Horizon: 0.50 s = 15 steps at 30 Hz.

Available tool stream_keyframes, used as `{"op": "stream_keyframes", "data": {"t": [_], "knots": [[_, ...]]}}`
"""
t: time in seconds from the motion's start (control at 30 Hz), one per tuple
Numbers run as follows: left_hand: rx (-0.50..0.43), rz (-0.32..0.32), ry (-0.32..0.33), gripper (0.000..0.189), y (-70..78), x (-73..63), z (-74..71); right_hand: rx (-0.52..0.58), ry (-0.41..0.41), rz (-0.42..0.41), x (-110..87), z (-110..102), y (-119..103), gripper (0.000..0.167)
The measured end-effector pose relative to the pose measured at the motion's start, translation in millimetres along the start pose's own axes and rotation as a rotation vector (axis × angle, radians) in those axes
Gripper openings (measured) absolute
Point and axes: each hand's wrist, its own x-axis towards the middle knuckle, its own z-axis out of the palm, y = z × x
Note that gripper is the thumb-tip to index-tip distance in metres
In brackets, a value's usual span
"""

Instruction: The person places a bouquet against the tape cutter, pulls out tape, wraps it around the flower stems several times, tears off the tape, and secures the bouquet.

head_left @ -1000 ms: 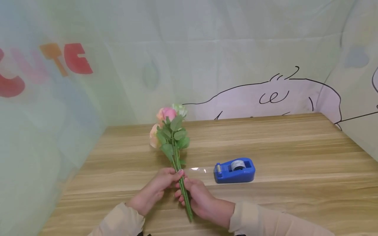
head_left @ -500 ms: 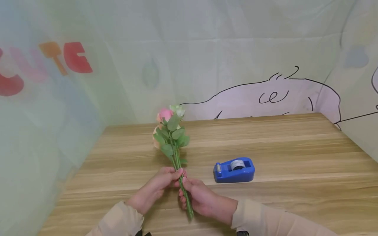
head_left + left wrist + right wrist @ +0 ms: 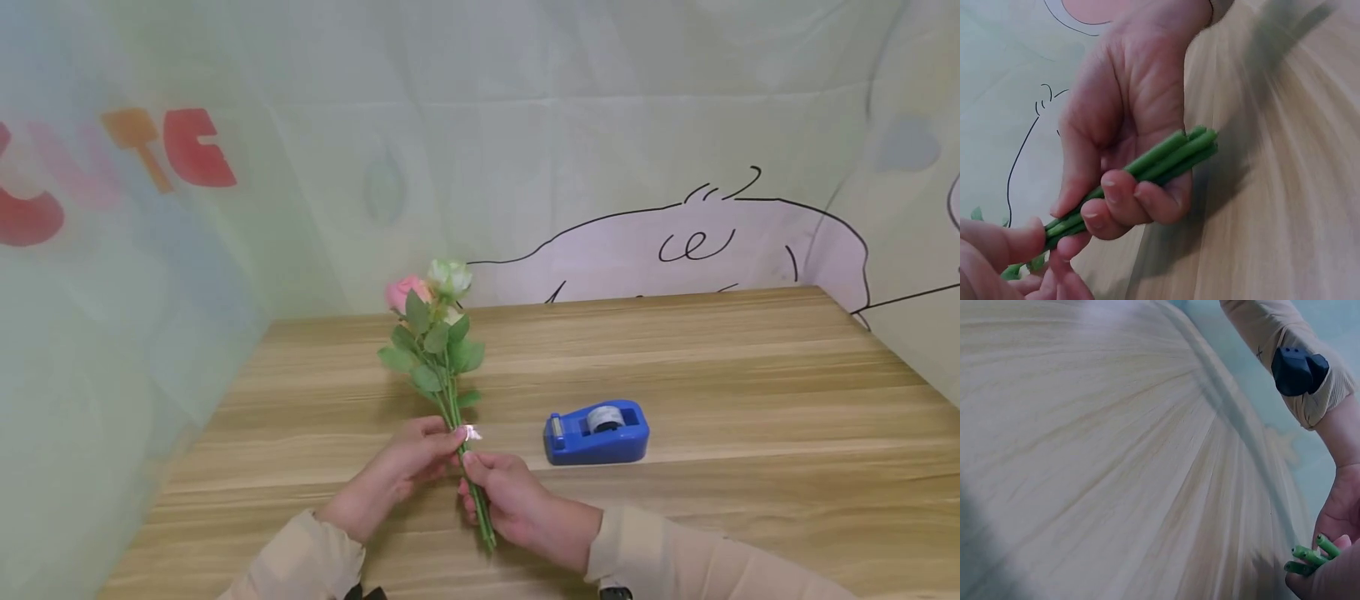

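Observation:
A bouquet of artificial flowers [image 3: 438,337], with a pink bloom [image 3: 407,293] and a whitish-green one [image 3: 450,277] above green leaves, points away over the table. My left hand [image 3: 397,471] pinches the bundled stems between thumb and fingers. At its thumb tip, a shiny bit of clear tape [image 3: 471,432] sticks out to the right of the stems. Just below, my right hand [image 3: 521,507] grips the lower stems, fingers curled round them. The cut ends of the green stems [image 3: 1172,156] jut past the right hand in the left wrist view.
A blue tape dispenser [image 3: 596,435] holding a roll of tape stands on the wooden table [image 3: 735,375], right of the hands. Printed cloth hangs [image 3: 480,167] behind the table and along its sides.
The bouquet has turned in my hands: the peach blooms have gone from sight and the white one shows more. The tape strip that stretched rightward toward the dispenser is now a short end at the stems.

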Motion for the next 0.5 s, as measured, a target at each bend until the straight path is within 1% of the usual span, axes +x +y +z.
{"op": "stream_keyframes", "data": {"t": [0.1, 0.17, 0.3, 0.43, 0.5], "knots": [[-0.038, 0.037, 0.001, 0.016, 1.9, 0.2, -2.1, 0.005, 0.01, -0.011, -0.3, 0.9, -0.2, 0.031], [-0.031, 0.042, 0.015, 0.016, 3.8, -0.1, -2.6, 0.009, 0.017, -0.018, -0.2, 1.3, -0.3, 0.032], [0.002, 0.036, 0.055, 0.023, 6.7, 0.4, -1.2, 0.006, 0.036, -0.022, -1.3, 2.1, -0.9, 0.031], [0.007, 0.019, 0.084, 0.023, 7.0, 2.5, 1.3, -0.002, 0.052, -0.021, -4.0, 3.7, -1.0, 0.03], [0.048, 0.03, 0.107, 0.022, 6.5, 3.0, 3.3, -0.002, 0.057, -0.024, -5.0, 4.4, -0.6, 0.031]]}}
